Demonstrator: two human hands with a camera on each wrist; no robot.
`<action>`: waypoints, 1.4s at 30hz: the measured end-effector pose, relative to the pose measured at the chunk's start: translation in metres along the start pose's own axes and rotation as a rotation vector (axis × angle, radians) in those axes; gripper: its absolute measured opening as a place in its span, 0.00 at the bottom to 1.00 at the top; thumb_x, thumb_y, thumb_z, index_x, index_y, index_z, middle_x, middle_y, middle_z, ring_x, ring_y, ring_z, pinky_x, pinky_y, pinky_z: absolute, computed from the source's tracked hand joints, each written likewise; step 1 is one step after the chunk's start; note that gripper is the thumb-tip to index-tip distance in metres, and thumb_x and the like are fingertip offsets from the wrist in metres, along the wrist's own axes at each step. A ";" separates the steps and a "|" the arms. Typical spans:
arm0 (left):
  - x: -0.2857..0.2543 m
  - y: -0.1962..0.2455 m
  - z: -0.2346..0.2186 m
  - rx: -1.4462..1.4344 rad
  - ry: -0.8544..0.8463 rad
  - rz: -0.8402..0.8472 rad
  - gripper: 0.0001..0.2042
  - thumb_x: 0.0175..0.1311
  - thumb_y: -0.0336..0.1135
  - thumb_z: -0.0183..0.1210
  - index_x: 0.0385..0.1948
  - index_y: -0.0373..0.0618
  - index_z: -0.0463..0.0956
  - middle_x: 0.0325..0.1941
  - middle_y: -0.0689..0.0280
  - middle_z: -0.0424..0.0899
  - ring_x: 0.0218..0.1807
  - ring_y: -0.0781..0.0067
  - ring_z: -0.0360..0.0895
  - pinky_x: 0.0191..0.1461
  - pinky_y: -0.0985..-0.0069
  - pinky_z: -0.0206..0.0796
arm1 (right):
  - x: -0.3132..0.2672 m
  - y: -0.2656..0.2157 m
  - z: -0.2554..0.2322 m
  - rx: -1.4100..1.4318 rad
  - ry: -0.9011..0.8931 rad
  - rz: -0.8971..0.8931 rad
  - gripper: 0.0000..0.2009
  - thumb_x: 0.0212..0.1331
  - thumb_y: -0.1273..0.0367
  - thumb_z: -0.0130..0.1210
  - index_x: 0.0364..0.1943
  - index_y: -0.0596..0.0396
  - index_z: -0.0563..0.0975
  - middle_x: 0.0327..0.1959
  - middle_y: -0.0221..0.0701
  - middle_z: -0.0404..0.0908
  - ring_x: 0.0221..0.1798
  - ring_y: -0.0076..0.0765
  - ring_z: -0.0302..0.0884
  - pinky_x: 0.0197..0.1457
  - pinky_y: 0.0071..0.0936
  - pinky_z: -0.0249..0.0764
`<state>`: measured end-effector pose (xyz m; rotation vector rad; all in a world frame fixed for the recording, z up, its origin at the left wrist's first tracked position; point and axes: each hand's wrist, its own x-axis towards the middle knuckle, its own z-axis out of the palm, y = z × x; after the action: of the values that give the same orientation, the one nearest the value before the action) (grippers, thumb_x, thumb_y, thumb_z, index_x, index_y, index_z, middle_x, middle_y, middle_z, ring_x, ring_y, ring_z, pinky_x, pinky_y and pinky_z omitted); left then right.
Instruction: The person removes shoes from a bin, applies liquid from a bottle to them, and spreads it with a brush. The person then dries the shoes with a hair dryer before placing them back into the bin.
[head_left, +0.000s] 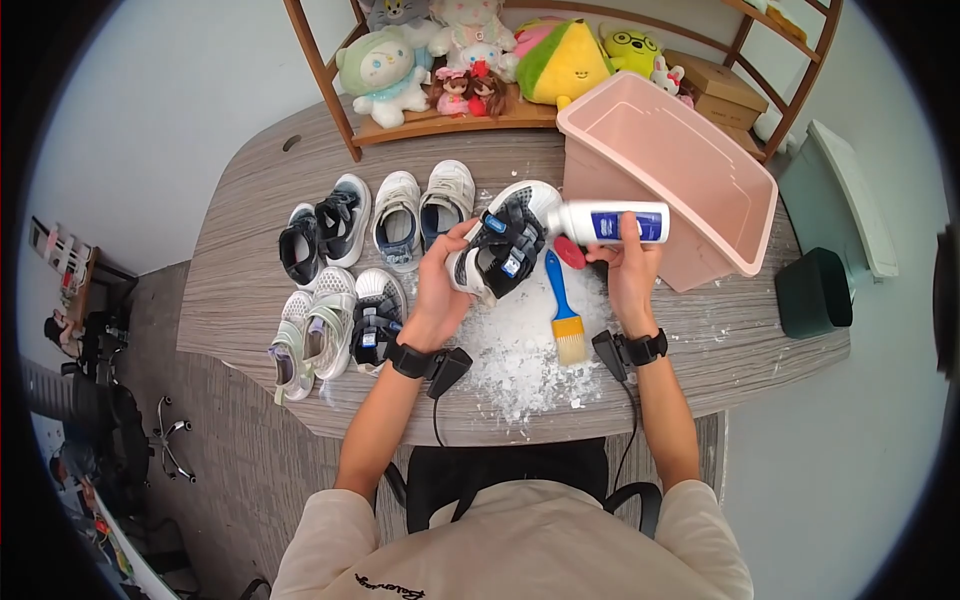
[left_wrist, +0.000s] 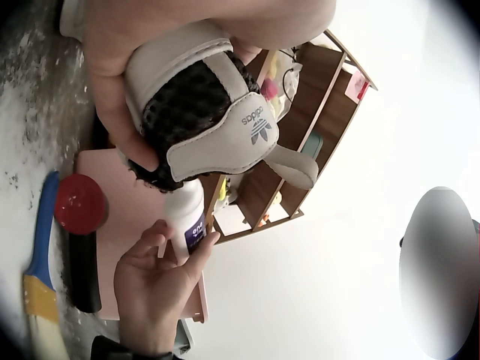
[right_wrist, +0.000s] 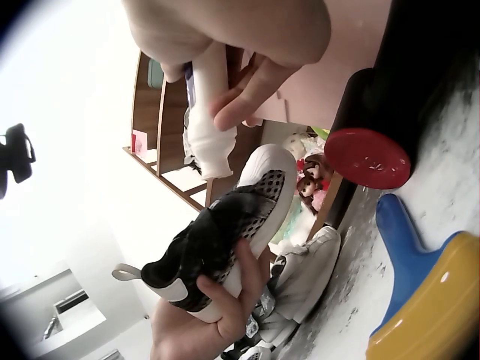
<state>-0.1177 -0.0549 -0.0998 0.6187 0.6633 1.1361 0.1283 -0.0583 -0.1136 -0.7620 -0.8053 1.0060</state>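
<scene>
A black and white shoe (head_left: 512, 240) is gripped by the left hand (head_left: 440, 290); in the left wrist view its heel (left_wrist: 217, 112) shows a white patch, with fingers round its sides. The right hand (head_left: 632, 275) holds a white bottle (head_left: 615, 222) with a blue label, lying nearly level, its neck end close to the shoe's toe. In the right wrist view the bottle (right_wrist: 210, 120) points down beside the toe of the shoe (right_wrist: 225, 232). Below the hands lies a brush (head_left: 560, 305) with a blue handle. A red round end (head_left: 569, 252) shows under the bottle.
Several shoes (head_left: 340, 320) stand in two rows at the left. White powder and flakes (head_left: 510, 370) cover the table's middle. A pink bin (head_left: 670, 180) stands at the back right, a dark green container (head_left: 815, 295) at the right edge. Behind is a wooden shelf (head_left: 450, 125) with plush toys.
</scene>
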 end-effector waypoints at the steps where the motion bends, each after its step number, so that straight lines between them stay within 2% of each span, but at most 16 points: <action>1: -0.001 -0.001 0.001 -0.001 0.000 -0.002 0.21 0.66 0.41 0.45 0.58 0.42 0.71 0.55 0.64 0.82 0.56 0.71 0.80 0.62 0.71 0.69 | -0.001 -0.003 0.005 -0.001 0.002 0.001 0.15 0.69 0.64 0.59 0.42 0.66 0.78 0.34 0.39 0.85 0.33 0.33 0.86 0.31 0.25 0.84; 4: 0.000 -0.004 0.001 0.024 0.028 0.004 0.22 0.66 0.41 0.44 0.59 0.41 0.71 0.56 0.65 0.82 0.57 0.71 0.79 0.63 0.71 0.68 | -0.002 -0.006 0.009 -0.031 0.002 0.015 0.14 0.68 0.68 0.60 0.46 0.69 0.79 0.40 0.43 0.85 0.39 0.39 0.88 0.34 0.26 0.85; 7: 0.002 -0.007 -0.004 0.003 -0.030 0.021 0.22 0.70 0.41 0.44 0.62 0.43 0.70 0.58 0.65 0.81 0.59 0.71 0.78 0.63 0.70 0.69 | -0.004 -0.004 0.011 -0.115 -0.036 0.016 0.14 0.66 0.69 0.61 0.48 0.70 0.79 0.42 0.44 0.86 0.40 0.38 0.88 0.35 0.25 0.85; 9: 0.001 -0.006 0.001 0.023 0.054 0.019 0.21 0.71 0.42 0.45 0.61 0.45 0.71 0.57 0.67 0.81 0.58 0.73 0.78 0.62 0.71 0.69 | -0.005 -0.007 0.014 -0.157 -0.041 0.027 0.14 0.65 0.71 0.62 0.48 0.70 0.79 0.43 0.44 0.86 0.41 0.37 0.87 0.36 0.24 0.85; 12: 0.000 -0.007 0.003 0.027 0.067 0.023 0.19 0.72 0.42 0.47 0.61 0.46 0.71 0.56 0.69 0.81 0.57 0.74 0.78 0.60 0.73 0.70 | -0.005 -0.008 0.017 -0.155 -0.026 0.024 0.14 0.64 0.71 0.63 0.48 0.69 0.80 0.42 0.43 0.86 0.40 0.35 0.87 0.35 0.23 0.84; 15: -0.005 -0.004 0.008 0.050 0.086 0.019 0.19 0.72 0.41 0.47 0.61 0.46 0.71 0.56 0.68 0.81 0.57 0.75 0.78 0.60 0.73 0.70 | -0.008 -0.005 0.015 -0.193 0.022 -0.036 0.13 0.64 0.71 0.64 0.47 0.68 0.81 0.38 0.40 0.86 0.34 0.29 0.85 0.32 0.20 0.80; 18: -0.004 -0.005 0.008 0.068 0.085 0.026 0.21 0.72 0.42 0.47 0.63 0.45 0.69 0.58 0.67 0.80 0.59 0.73 0.78 0.63 0.70 0.69 | -0.010 -0.007 0.014 -0.261 -0.075 0.006 0.14 0.63 0.70 0.65 0.46 0.67 0.82 0.31 0.34 0.85 0.25 0.19 0.76 0.29 0.18 0.73; 19: -0.004 -0.005 0.007 0.075 0.091 0.032 0.22 0.72 0.42 0.47 0.64 0.44 0.68 0.60 0.67 0.79 0.61 0.71 0.77 0.66 0.68 0.67 | -0.010 -0.007 0.016 -0.260 -0.075 -0.001 0.14 0.63 0.70 0.65 0.46 0.67 0.82 0.31 0.34 0.85 0.25 0.19 0.76 0.29 0.18 0.73; 21: -0.005 -0.006 0.008 0.078 0.096 0.043 0.21 0.72 0.41 0.47 0.63 0.45 0.69 0.58 0.67 0.80 0.59 0.73 0.78 0.63 0.70 0.68 | -0.010 -0.007 0.019 -0.250 -0.040 0.001 0.15 0.62 0.71 0.66 0.50 0.67 0.80 0.31 0.35 0.86 0.25 0.19 0.77 0.30 0.18 0.74; 22: -0.005 -0.006 0.009 0.079 0.107 0.050 0.19 0.72 0.41 0.46 0.61 0.46 0.71 0.56 0.67 0.81 0.57 0.74 0.79 0.61 0.72 0.70 | -0.009 -0.006 0.018 -0.232 -0.052 -0.011 0.19 0.62 0.72 0.65 0.55 0.67 0.77 0.35 0.37 0.86 0.29 0.20 0.79 0.30 0.18 0.76; 23: -0.004 -0.006 0.007 0.078 0.104 0.058 0.19 0.72 0.41 0.46 0.61 0.46 0.71 0.56 0.67 0.81 0.57 0.74 0.79 0.61 0.72 0.70 | -0.008 -0.006 0.018 -0.231 -0.059 -0.017 0.19 0.62 0.72 0.65 0.55 0.67 0.77 0.35 0.37 0.86 0.29 0.20 0.79 0.30 0.18 0.76; 26: 0.000 -0.008 0.003 0.031 0.103 0.058 0.19 0.72 0.40 0.46 0.60 0.45 0.71 0.56 0.66 0.81 0.58 0.73 0.78 0.62 0.72 0.69 | -0.004 -0.003 0.014 -0.285 -0.044 -0.061 0.24 0.66 0.69 0.62 0.62 0.66 0.72 0.47 0.42 0.84 0.37 0.29 0.84 0.31 0.21 0.81; 33: 0.002 -0.014 -0.001 0.036 0.062 0.111 0.19 0.71 0.44 0.48 0.58 0.47 0.71 0.55 0.68 0.82 0.58 0.72 0.79 0.63 0.69 0.70 | -0.002 -0.001 0.012 -0.206 -0.016 -0.041 0.21 0.68 0.70 0.59 0.61 0.66 0.72 0.51 0.44 0.83 0.36 0.29 0.85 0.31 0.21 0.81; 39: 0.003 -0.011 -0.006 -0.129 0.063 0.066 0.21 0.73 0.48 0.49 0.59 0.46 0.72 0.58 0.67 0.82 0.60 0.70 0.78 0.64 0.69 0.70 | 0.000 0.003 0.009 -0.101 -0.041 0.024 0.20 0.71 0.67 0.56 0.60 0.67 0.71 0.55 0.47 0.82 0.36 0.33 0.87 0.33 0.22 0.83; 41: -0.001 -0.007 -0.005 -0.127 -0.129 0.062 0.24 0.75 0.53 0.49 0.61 0.45 0.71 0.60 0.67 0.80 0.62 0.70 0.78 0.65 0.67 0.70 | -0.004 0.003 0.011 -0.062 -0.070 0.033 0.20 0.71 0.67 0.55 0.60 0.66 0.71 0.56 0.47 0.81 0.37 0.34 0.88 0.34 0.22 0.83; 42: -0.004 -0.006 -0.003 -0.129 -0.123 0.065 0.24 0.75 0.53 0.49 0.61 0.45 0.71 0.60 0.67 0.80 0.62 0.70 0.78 0.65 0.67 0.70 | -0.006 0.003 0.012 -0.034 -0.091 0.054 0.20 0.72 0.67 0.54 0.61 0.66 0.70 0.56 0.47 0.81 0.39 0.35 0.88 0.35 0.22 0.83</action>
<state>-0.1169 -0.0599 -0.1058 0.5976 0.4640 1.1813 0.1155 -0.0605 -0.1114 -0.7749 -0.8868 1.0837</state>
